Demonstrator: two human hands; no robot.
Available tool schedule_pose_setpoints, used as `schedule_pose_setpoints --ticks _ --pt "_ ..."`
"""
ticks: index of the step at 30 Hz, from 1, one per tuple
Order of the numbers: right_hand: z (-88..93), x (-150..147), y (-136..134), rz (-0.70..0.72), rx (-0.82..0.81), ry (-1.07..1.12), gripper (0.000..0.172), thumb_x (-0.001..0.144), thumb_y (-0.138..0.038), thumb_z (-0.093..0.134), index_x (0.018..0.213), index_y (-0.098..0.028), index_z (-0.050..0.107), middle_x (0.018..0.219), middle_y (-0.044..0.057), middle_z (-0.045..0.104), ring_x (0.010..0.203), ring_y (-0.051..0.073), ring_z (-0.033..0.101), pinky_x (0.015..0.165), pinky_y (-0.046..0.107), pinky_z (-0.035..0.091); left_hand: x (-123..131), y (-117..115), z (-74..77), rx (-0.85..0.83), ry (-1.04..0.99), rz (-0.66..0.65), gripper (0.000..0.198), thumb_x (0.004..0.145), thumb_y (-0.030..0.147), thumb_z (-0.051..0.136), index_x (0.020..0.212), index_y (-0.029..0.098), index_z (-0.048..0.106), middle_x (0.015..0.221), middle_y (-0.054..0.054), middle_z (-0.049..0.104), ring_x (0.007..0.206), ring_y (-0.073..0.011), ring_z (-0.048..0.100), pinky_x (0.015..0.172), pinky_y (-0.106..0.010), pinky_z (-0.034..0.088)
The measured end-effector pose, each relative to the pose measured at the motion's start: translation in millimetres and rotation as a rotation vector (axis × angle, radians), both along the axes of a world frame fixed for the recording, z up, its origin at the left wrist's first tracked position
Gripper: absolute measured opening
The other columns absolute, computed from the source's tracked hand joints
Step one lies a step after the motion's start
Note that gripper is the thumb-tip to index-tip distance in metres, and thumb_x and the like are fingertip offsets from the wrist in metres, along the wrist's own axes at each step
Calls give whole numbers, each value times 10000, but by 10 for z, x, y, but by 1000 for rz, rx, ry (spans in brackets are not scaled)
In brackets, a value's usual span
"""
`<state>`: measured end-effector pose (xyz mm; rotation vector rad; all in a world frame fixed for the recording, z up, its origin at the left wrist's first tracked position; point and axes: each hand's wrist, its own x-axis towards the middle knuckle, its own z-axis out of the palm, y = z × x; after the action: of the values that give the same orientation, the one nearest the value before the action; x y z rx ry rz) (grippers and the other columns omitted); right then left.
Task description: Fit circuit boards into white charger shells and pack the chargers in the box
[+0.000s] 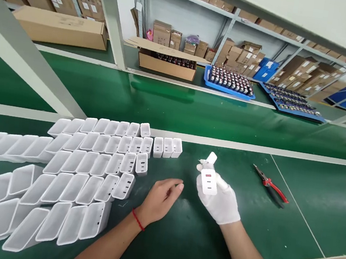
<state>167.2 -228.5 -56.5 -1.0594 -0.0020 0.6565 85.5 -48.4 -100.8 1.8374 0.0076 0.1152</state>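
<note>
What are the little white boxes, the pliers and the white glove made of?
White boxes: probably plastic, smooth and dull, with thin, milky walls. Pliers: nose likely steel, dark and hard-looking; the smooth red handle could be plastic or rubber. Glove: seems thin cloth, soft and matte.

A green workbench carries white cases, packed side by side in slanting rows over its left part; most have their open ends up; three stand in a short row at the back; pliers with red and black handles lie to the right; behind, a green shelf bears two cardboard boxes and two blue trays.
</note>
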Motion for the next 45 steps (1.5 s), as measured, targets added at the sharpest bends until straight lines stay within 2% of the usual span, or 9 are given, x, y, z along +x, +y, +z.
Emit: schedule_pose_setpoints --ticks 6,9,16,20,25,30,35,41,45 --pt "88 66 62 31 35 65 351 815 -443 682 1104 -244 663 1127 34 637 815 169 630 675 256 561 -5 -5 -15 86 -9 -17 386 966 422 438 1093 145 674 708 -34 629 629 -169 575 653 -299 451" --pt "107 115 108 59 87 71 336 788 -390 746 1087 -258 671 1131 3 637 808 155 639 623 228 566 -5 -6 -14 103 -28 -5 379 957 403 442 1085 137 681 678 -27 606 620 -170 569 659 -308 447" --pt "106 141 253 110 94 39 312 817 -385 722 1093 -248 674 1078 14 651 754 162 637 528 225 552 0 -5 -6 57 -64 6 353 942 371 470 1061 123 691 610 -6 533 564 -161 514 639 -324 413" --pt "99 116 285 172 73 -40 313 884 -391 651 1152 -230 645 1006 40 661 633 155 616 498 240 526 -11 2 25 -73 -62 34 347 937 388 502 1106 128 659 665 -16 559 599 -158 528 636 -312 432" --pt "46 29 301 255 10 -124 369 938 -372 588 1264 -202 555 882 68 661 598 177 611 536 282 518 -19 17 93 -379 -53 66 430 960 445 472 1276 156 515 813 -34 613 667 -145 606 602 -261 492" --pt "-28 -43 326 299 -22 -144 418 955 -387 557 1314 -182 495 888 90 653 644 205 609 655 378 538 27 23 111 -675 4 89 344 912 432 575 1075 132 616 662 2 561 541 -108 556 508 -222 430" --pt "-21 -74 308 280 -70 -155 402 949 -406 574 1269 -168 526 934 111 656 668 214 621 587 337 532 58 54 144 -726 71 81 348 829 453 643 916 119 604 605 7 547 479 -100 527 452 -207 403" --pt "37 -94 270 255 -160 -216 324 938 -370 623 1209 -199 574 941 71 652 668 163 607 585 266 538 44 115 182 -644 149 44 166 761 265 680 812 110 647 612 -35 617 510 -134 590 463 -212 459" --pt "-6 -76 248 256 -147 -178 304 941 -358 618 1185 -182 578 917 76 650 684 179 614 571 276 541 43 110 153 -622 137 77 142 790 240 609 763 109 655 543 -23 584 461 -129 564 468 -236 478"
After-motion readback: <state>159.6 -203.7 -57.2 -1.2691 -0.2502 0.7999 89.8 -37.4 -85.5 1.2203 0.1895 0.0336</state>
